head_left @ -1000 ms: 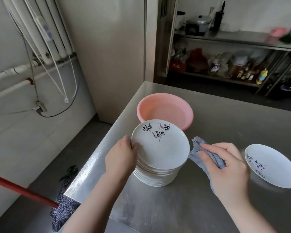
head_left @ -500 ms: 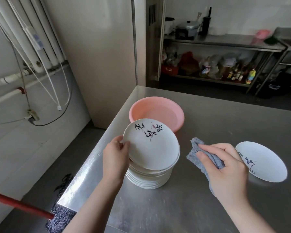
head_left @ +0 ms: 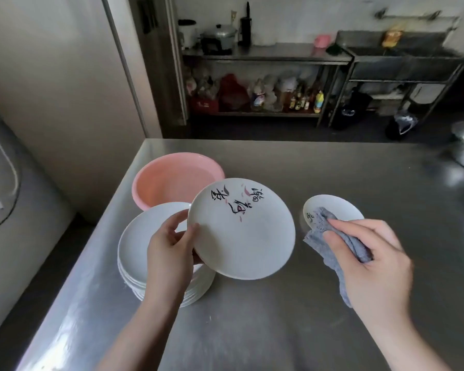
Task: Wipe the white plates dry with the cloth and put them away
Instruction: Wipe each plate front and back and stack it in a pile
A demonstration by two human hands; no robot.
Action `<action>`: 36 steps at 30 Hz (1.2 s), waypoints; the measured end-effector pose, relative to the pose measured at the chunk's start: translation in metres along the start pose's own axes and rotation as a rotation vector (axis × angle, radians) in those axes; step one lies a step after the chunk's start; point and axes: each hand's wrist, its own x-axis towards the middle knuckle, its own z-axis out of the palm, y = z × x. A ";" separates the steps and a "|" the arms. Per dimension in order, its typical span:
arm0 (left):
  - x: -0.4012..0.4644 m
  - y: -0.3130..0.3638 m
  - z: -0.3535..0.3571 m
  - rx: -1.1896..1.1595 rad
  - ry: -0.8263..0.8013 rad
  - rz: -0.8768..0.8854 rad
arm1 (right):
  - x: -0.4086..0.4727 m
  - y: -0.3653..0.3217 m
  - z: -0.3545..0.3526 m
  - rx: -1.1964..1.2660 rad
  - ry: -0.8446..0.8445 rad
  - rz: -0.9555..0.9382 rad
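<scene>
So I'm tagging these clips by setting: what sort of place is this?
Probably a commercial or back-of-house kitchen: a stainless steel worktable, open metal shelving with a pot and bottles, and a tall stack of plates.

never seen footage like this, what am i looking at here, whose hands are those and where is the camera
There is no machine here. A person wears a camera on the head, so you look forward and down at their own two bare hands over a steel table.

The left hand grips a white plate with painted writing by its rim, lifted and tilted above a stack of white plates. The right hand holds a grey cloth, ready for wiping.

Behind the stack sits a pink basin. One more plate lies flat on the table to the right, partly hidden by the cloth. Shelves with pots and bottles stand in the background.
</scene>
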 end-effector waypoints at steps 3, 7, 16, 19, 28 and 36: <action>-0.019 0.002 0.040 -0.023 -0.087 -0.008 | 0.009 0.015 -0.035 -0.008 0.065 0.020; -0.052 -0.008 0.101 -0.054 -0.160 -0.032 | 0.020 0.047 -0.079 0.004 0.079 0.047; -0.119 -0.013 0.261 -0.165 -0.077 -0.057 | 0.084 0.134 -0.158 -0.126 -0.129 -0.059; -0.137 -0.014 0.298 -0.186 -0.006 -0.049 | 0.099 0.156 -0.169 -0.297 -0.263 -0.046; -0.144 -0.002 0.329 -0.153 0.117 0.062 | 0.114 0.141 -0.142 -0.196 -0.406 -0.198; -0.126 0.008 0.303 -0.251 0.180 0.070 | 0.105 0.147 -0.163 -0.213 -0.451 -0.293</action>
